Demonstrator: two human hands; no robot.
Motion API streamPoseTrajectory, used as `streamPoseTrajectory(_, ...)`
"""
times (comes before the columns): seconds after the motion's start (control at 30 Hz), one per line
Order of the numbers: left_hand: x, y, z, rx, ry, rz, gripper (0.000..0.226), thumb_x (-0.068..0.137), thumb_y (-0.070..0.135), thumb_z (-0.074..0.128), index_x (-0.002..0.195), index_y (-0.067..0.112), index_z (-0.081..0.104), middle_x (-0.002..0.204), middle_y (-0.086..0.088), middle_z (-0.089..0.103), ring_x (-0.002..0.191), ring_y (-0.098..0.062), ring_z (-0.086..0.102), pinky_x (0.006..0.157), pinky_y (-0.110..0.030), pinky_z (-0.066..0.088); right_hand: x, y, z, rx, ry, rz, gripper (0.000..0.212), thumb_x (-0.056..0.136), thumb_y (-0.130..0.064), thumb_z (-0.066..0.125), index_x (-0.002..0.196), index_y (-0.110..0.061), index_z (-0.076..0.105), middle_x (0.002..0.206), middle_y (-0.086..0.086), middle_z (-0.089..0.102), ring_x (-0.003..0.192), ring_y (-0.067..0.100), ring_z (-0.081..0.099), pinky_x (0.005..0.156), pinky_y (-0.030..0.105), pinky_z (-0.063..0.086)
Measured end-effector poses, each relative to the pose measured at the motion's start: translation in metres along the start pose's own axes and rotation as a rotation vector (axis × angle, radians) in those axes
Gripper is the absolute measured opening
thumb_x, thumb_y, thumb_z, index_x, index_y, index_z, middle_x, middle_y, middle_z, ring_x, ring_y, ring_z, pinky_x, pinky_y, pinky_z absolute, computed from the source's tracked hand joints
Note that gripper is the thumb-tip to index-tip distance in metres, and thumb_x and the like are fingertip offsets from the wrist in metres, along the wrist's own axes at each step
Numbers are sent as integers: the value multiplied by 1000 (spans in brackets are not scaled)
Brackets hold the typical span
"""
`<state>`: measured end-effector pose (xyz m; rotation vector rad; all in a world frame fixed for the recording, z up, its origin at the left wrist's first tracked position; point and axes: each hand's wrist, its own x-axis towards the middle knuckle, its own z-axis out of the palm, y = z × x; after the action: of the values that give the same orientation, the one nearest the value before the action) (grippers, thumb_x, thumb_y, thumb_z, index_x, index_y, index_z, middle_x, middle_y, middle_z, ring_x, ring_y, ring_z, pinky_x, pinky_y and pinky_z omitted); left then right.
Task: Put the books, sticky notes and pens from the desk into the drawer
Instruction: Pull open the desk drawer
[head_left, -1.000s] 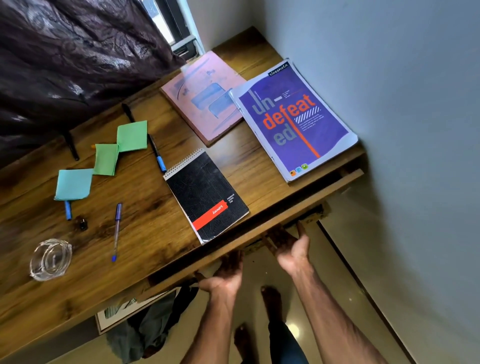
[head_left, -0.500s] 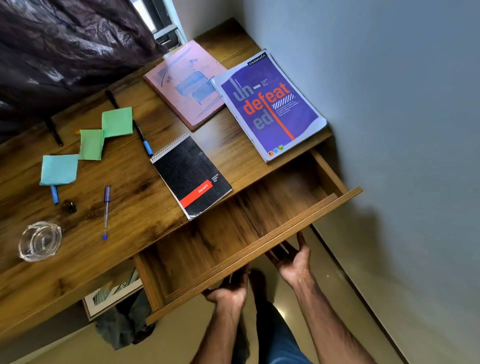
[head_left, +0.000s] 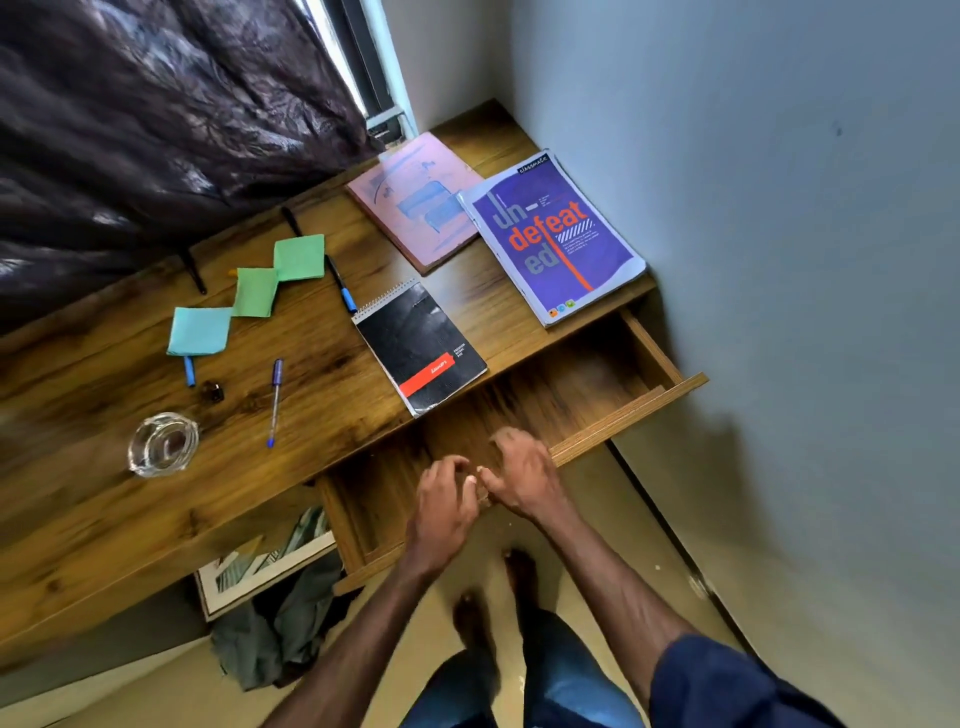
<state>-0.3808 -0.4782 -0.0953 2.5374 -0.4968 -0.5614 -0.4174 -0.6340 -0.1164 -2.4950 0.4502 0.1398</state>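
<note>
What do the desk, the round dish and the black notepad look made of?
Desk: wood or wood-look laminate, glossy, visible grain. Round dish: probably clear glass, thick and see-through. Black notepad: paper with card cover, wire spiral along its top edge.

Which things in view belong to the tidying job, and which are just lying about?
Job: purple notebook, pink book, black spiral notepad, green sticky notes, teal sticky note, blue-capped pen, clear pen, black pen, open drawer.
Lying about: glass dish, small dark object, curtain, framed picture, cloth.
</note>
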Motion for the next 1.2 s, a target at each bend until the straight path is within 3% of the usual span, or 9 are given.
streamPoseTrajectory(0.07, 16, -23, 3, 156, -260, -114, 40, 103, 37, 49, 129, 8, 57, 125, -14, 64, 116, -29, 60, 96, -34, 45, -2, 0, 5, -292, -251, 18, 49, 100, -51, 42, 110, -9, 66, 111, 14, 68, 105, 29, 62, 94, 40, 40)
streamPoseTrajectory(0.13, 14, -34, 3, 208, -453, -176, 48, 106, 44, 37, 119, 5, 63, 120, -20, 66, 109, -33, 62, 86, -34, 44, -9, -1, 3, -425, -287, -14, 54, 103, -50, 29, 101, -11, 65, 99, 14, 68, 89, 26, 59, 86, 38, 37)
streamPoseTrajectory(0.23, -12, -38, 0, 166, -451, -91, 44, 108, 43, 30, 97, 15, 63, 98, -12, 67, 85, -25, 60, 74, -29, 39, -19, -3, 0, -406, -313, 11, 54, 103, -45, 26, 105, -9, 65, 100, 14, 68, 80, 23, 50, 87, 38, 41)
streamPoseTrajectory(0.37, -51, -52, 0, 100, -471, 38, 35, 108, 40, 32, 84, 25, 53, 83, -1, 59, 74, -18, 54, 69, -33, 40, -46, 0, 5, -456, -434, 124, 47, 101, -44, 28, 114, -13, 62, 110, 10, 68, 93, 23, 62, 94, 39, 47)
streamPoseTrajectory(0.57, -102, -69, 22, 15, -585, 160, 40, 106, 43, 35, 110, 18, 66, 96, -2, 67, 86, -18, 61, 76, -32, 49, -123, -3, 11, -430, -387, 233, 36, 103, -35, 34, 111, -16, 63, 112, 6, 66, 106, 22, 61, 110, 43, 36)
streamPoseTrajectory(0.73, -144, -75, 37, -5, -627, 190, 37, 105, 44, 36, 93, 23, 65, 87, -3, 67, 76, -17, 61, 70, -34, 51, -176, -5, 23, -502, -319, 280, 36, 102, -37, 35, 100, -16, 64, 107, 8, 68, 104, 24, 60, 112, 46, 33)
streamPoseTrajectory(1.0, -197, -79, 43, -30, -699, 223, 49, 103, 47, 38, 98, 9, 68, 83, -2, 64, 73, -14, 57, 69, -39, 52, -245, -4, 44, -531, -257, 356, 47, 101, -40, 28, 117, -11, 63, 128, 14, 62, 126, 30, 50, 120, 51, 17)
streamPoseTrajectory(1.1, -214, -71, 46, 10, -746, 211, 46, 103, 49, 39, 109, 14, 68, 96, -3, 66, 82, -14, 58, 72, -33, 49, -262, -4, 48, -529, -271, 400, 52, 100, -42, 30, 127, -9, 59, 139, 15, 55, 133, 31, 45, 121, 53, 14)
streamPoseTrajectory(1.2, -220, -63, 47, 57, -807, 182, 48, 105, 48, 38, 130, 15, 63, 122, -7, 65, 101, -17, 57, 87, -32, 46, -280, 5, 49, -494, -263, 398, 53, 100, -42, 27, 126, -9, 59, 139, 15, 55, 133, 30, 44, 122, 54, 13)
